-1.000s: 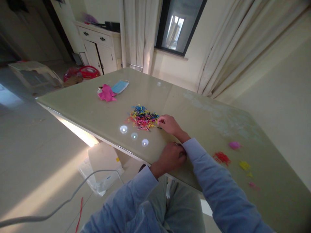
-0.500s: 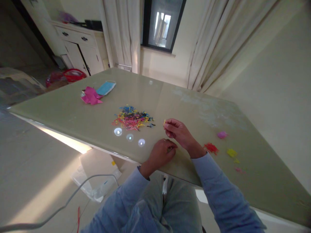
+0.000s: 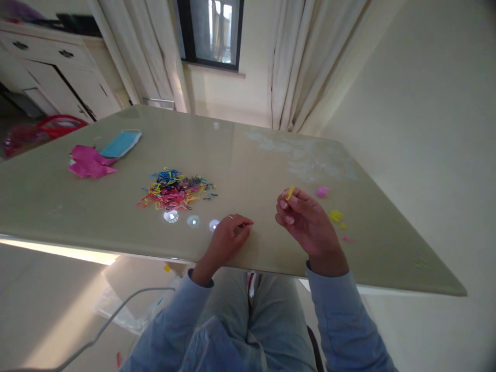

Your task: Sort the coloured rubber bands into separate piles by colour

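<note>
My right hand (image 3: pixel 308 219) is raised above the table, its thumb and fingers pinching a small yellow rubber band (image 3: pixel 290 193). My left hand (image 3: pixel 229 235) rests by the table's near edge with fingertips and thumb drawn together; whatever may be between them is too small to make out. To its left lies a mixed heap of coloured rubber bands (image 3: pixel 176 190), blue, yellow, red, pink and black. Beyond my right hand are a small purple-pink pile (image 3: pixel 322 192), a yellow pile (image 3: pixel 336 216) and a few pink pieces (image 3: pixel 347 238). The red pile is hidden behind my right hand.
On the table's left side, a blue face mask (image 3: pixel 121 144) lies against a crumpled magenta piece (image 3: pixel 91 162). The glossy table (image 3: pixel 217 150) shows round light reflections near its front. A grey cable (image 3: pixel 116 311) and a clear plastic bag (image 3: pixel 127 315) are on the floor.
My right hand has moved right, away from the mixed heap, carrying the yellow rubber band toward the sorted piles. My left hand has separated from it. The view has turned right.
</note>
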`<state>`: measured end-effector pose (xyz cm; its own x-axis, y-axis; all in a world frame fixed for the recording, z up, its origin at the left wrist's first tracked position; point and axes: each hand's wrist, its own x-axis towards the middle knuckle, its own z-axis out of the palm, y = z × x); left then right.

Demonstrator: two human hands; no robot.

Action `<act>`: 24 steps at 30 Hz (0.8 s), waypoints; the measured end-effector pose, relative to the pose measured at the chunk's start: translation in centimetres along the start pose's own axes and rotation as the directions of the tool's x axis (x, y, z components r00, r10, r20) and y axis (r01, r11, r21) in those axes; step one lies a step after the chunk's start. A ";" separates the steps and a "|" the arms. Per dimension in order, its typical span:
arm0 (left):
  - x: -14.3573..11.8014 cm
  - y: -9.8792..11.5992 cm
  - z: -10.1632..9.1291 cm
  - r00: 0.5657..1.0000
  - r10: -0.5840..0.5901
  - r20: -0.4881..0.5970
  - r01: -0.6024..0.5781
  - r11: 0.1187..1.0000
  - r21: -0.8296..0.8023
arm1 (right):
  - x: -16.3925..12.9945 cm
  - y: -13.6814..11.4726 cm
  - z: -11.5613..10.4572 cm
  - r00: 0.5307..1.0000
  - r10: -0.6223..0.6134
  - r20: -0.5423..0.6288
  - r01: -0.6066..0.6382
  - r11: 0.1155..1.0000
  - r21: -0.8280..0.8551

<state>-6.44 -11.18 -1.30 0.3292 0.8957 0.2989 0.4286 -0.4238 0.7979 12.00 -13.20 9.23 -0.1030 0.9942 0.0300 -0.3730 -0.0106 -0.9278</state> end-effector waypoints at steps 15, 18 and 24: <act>-0.1 -0.6 0.0 0.999 -0.016 -0.033 0.015 1.000 -0.019 | -2.0 0.5 -9.9 0.798 -0.494 -0.345 0.022 0.596 -0.802; 0.0 -0.7 0.0 0.999 -0.003 -0.038 0.002 1.000 -0.023 | -2.2 0.3 -15.0 0.752 -0.606 -0.261 -0.143 0.237 -0.961; 0.1 -0.6 -0.1 1.000 0.009 -0.030 -0.010 0.999 -0.039 | -2.9 0.4 -20.4 0.795 -0.499 -0.345 -0.346 0.094 -0.933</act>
<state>-6.74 -10.79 -1.75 0.3077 0.8956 0.3214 0.3924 -0.4272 0.8146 30.92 -13.95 1.18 0.4226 0.8326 0.3580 0.8611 -0.2456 -0.4452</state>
